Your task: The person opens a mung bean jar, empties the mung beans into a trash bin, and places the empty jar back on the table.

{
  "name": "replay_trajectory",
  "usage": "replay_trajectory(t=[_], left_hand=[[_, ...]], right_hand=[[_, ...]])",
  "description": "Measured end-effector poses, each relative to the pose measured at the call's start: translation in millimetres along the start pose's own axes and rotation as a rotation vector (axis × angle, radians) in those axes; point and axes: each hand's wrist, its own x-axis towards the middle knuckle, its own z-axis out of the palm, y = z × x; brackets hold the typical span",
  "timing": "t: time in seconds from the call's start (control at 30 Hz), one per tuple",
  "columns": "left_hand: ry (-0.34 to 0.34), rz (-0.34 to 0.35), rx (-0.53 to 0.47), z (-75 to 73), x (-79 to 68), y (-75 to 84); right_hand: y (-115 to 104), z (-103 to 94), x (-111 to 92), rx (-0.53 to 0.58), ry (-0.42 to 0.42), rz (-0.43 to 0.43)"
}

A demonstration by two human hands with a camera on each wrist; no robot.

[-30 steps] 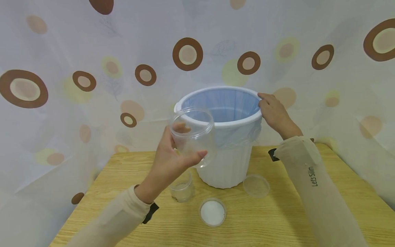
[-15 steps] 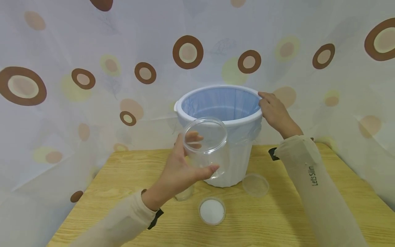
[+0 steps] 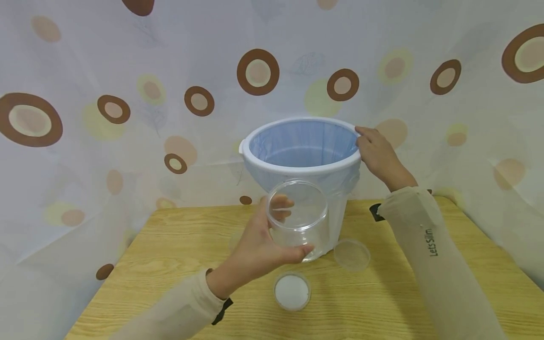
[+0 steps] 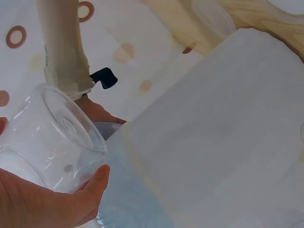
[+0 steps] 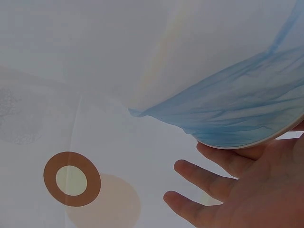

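My left hand grips a clear plastic jar between thumb and fingers. Its wide mouth is tilted toward the head camera, and I see nothing inside. The jar is held in front of the white trash can, below its rim. A blue bag lines the can and folds over its outside. My right hand touches the can's right rim; the right wrist view shows the fingers spread and nearly straight, the index finger right under the rim.
On the wooden table a round dish with a white surface sits nearest me. A clear round lid lies at the right of the can's base. A patterned curtain hangs behind the table.
My left hand has moved the jar down and to the right, from beside the can's rim to in front of its body. A smaller jar on the table has become mostly hidden behind this hand.
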Motion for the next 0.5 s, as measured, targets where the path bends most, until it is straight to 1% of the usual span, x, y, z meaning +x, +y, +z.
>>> replay_trajectory(t=[0.2,0.33,0.5], left_hand=[[-0.028,0.009,-0.040,4.4,-1.1,-5.4],[-0.037,0.026,-0.039,7.4,-1.8,-7.7],[-0.066,0.000,-0.076,13.7,-4.5,-10.6]], right_hand=[[0,0.1,0,-0.004,0.003,0.008],[0,0.1,0,-0.006,0.003,0.011],[0,-0.2,0,-0.009,0.002,0.013]])
